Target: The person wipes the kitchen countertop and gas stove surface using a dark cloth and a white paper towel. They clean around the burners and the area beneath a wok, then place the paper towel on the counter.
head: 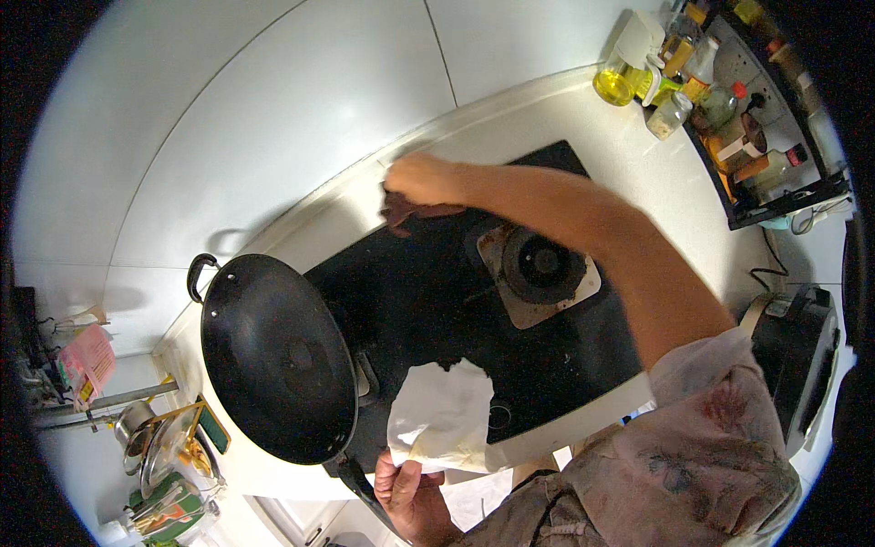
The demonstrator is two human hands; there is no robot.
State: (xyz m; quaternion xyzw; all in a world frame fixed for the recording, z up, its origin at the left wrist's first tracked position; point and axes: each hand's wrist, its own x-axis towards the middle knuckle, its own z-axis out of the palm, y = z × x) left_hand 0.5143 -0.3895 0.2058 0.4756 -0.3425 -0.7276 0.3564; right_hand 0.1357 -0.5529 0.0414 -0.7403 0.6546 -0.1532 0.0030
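Note:
A black glass gas hob lies before me, set in a pale worktop. My right hand is at its back edge, closed around a dark brown cloth that touches the surface there. Near the front edge, my left hand pinches a white sheet of paper or tissue by its lower edge. The sheet has a ragged far edge and hangs over the front of the hob. Beneath my right forearm is a burner on a stained, squarish metal plate.
A large black wok stands on the hob's left side, its long handle pointing toward me. Oil and seasoning bottles and a black rack fill the right corner. A black appliance is at right; pots and lids are at left.

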